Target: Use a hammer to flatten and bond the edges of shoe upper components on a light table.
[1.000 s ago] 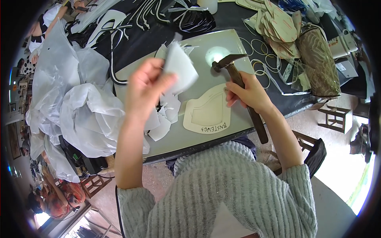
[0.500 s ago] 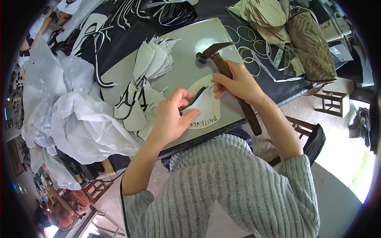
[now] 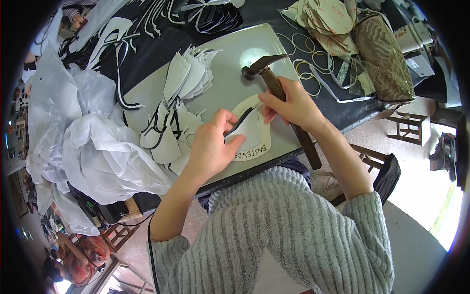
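A white cut piece with a black edge strip [image 3: 246, 132] lies over a cream template [image 3: 265, 138] that has lettering on it. My left hand [image 3: 213, 144] has its fingers curled at the black strip and its thumb on the piece. In my right hand [image 3: 295, 106] the wooden handle of a hammer [image 3: 273, 82] is gripped, its metal head pointing away from me. That hand's thumb and fingertips are close to the piece's upper right tip; whether they touch it I cannot tell. Beneath everything is a smooth pale board [image 3: 230, 63].
Stacked white pieces [image 3: 188, 73] and others with black strips [image 3: 164, 139] lie left of my hands. Crumpled plastic sheeting [image 3: 107, 152] covers the table's left. Elastic loops [image 3: 311, 73], a patterned pouch [image 3: 384, 59] and beige cut pieces [image 3: 325, 22] sit at the far right.
My right hand has shifted slightly left at the tip of the piece, the hammer staying in its grip. My left hand has barely moved.
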Tool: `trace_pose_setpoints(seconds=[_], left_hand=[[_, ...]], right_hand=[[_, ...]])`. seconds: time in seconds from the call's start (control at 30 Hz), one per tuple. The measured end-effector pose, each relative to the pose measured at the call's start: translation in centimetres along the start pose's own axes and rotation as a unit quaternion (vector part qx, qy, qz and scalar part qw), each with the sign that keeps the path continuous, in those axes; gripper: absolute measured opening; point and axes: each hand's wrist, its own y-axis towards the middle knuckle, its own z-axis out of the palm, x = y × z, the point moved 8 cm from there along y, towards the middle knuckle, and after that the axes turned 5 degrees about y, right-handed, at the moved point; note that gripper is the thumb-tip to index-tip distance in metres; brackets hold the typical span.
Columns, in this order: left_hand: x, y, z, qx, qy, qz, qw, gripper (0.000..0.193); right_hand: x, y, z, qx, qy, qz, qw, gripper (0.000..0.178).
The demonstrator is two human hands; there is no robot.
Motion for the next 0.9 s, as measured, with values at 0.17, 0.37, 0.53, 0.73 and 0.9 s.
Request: trace_pose_setpoints(seconds=[0.17, 0.37, 0.53, 0.73, 0.9], left_hand=[[-1.5, -0.3, 0.3, -0.046, 0.117, 0.097, 0.987, 0.035], [-3.1, -0.1, 0.5, -0.005, 0.235, 0.096, 0.967, 0.035], [1.2, -0.1, -2.1, 0.026, 0.065, -0.022, 0.997, 0.031], [2.0, -0.3, -2.2, 0.054, -0.036, -0.091, 0.994, 0.030], [1.1, -0.3, -1.6, 0.044, 0.056, -0.058, 0.996, 0.031]], right_hand=[[0.2, -0.2, 0.1, -0.020, -0.095, -0.070, 0.993, 0.030], [1.8, -0.5, 1.5, -0.014, -0.208, -0.110, 0.972, 0.037], [1.7, -0.4, 2.2, 0.000, -0.237, -0.113, 0.965, 0.039], [1.6, -0.3, 2.0, 0.001, -0.233, -0.108, 0.967, 0.038], [1.8, -0.4, 2.0, 0.003, -0.239, -0.116, 0.964, 0.037]])
